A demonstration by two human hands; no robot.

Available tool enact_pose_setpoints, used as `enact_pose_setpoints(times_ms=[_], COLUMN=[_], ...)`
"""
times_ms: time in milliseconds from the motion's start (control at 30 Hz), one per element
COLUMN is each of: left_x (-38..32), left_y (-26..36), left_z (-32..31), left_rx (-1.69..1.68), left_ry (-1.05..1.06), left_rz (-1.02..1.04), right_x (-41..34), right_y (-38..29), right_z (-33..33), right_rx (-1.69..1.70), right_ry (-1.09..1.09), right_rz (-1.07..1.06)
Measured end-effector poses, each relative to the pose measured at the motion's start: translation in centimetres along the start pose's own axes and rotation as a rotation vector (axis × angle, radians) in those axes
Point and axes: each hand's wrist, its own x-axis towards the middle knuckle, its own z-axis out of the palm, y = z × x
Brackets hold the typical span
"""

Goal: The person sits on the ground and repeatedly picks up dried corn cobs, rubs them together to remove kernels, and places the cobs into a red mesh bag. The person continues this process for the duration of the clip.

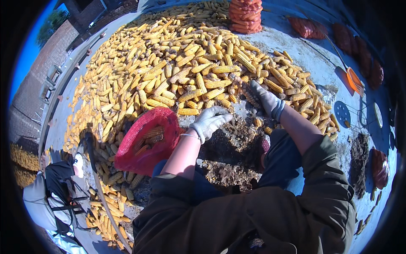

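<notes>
Both my hands wear pale work gloves. My left hand (212, 122) hovers over the littered ground, its fingers partly bent and apart, with nothing seen in it. To its left stands a red mesh sack (168, 119) with a wide mouth, some corn cobs visible inside. My right hand (265, 97) is at the near edge of the heap of yellow corn cobs (190, 68). Its fingers lie along a dull brownish corn cob (249, 94) and appear to grip it; the thumb is hidden. Husk scraps and loose kernels (236, 131) cover the ground between my legs.
A filled mesh sack (245, 17) stands behind the heap. More full sacks (307, 28) lie on the right, near an orange shovel (354, 81). At left, another person (47, 200) sits beside a smaller pile of cobs (111, 206). A dark curved pole or hose (101, 190) runs between us.
</notes>
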Motion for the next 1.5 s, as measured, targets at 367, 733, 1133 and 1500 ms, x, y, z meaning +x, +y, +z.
enact_pose_setpoints(times_ms=[367, 733, 1133, 1500], left_x=[4.0, 0.9, 1.2, -1.4], left_y=[-2.2, 2.4, 1.9, 5.0], left_z=[0.8, -1.4, -1.3, -0.4], left_rx=[-0.443, -0.538, -0.451, 0.685], left_ry=[0.145, 0.78, 0.773, 0.553], left_rz=[0.432, 0.135, 0.267, -0.038], right_x=[0.4, 0.9, 1.8, 2.0], right_y=[-0.4, -0.5, 0.7, 0.9], right_z=[4.6, 5.6, 8.8, 6.4], right_rx=[-0.088, -1.974, -0.533, -0.277], right_ry=[-0.36, 0.021, -0.162, -0.245], right_rz=[0.086, 0.034, -0.39, -0.19])
